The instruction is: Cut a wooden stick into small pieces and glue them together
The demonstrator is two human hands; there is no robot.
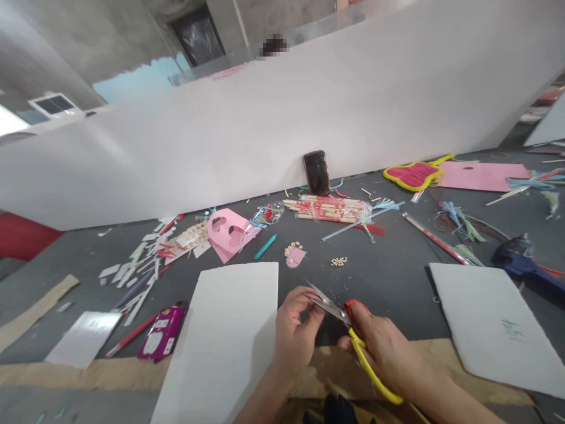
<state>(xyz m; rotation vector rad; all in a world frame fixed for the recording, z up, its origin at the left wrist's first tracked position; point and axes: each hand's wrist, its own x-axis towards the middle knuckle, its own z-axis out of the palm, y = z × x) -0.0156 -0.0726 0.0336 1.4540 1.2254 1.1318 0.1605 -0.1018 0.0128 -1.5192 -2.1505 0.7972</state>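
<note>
My right hand (383,348) grips a pair of scissors (348,330) with yellow and red handles, the blades pointing up and left. My left hand (295,330) is closed in a pinch right at the blade tips; what it pinches is too small to make out. Both hands hover over the near edge of the dark grey table (388,277), just right of a large white sheet (225,335). A small pink shape with beads (295,254) and a little pile of wooden beads (338,261) lie just beyond the hands.
A white board (265,129) stands along the back with a phone (316,172) leaning on it. Pink cut-outs (229,232), stick bundles (329,209), paper scraps (141,259), a purple packet (162,333), a blue glue gun (521,259) and another white sheet (494,324) lie about.
</note>
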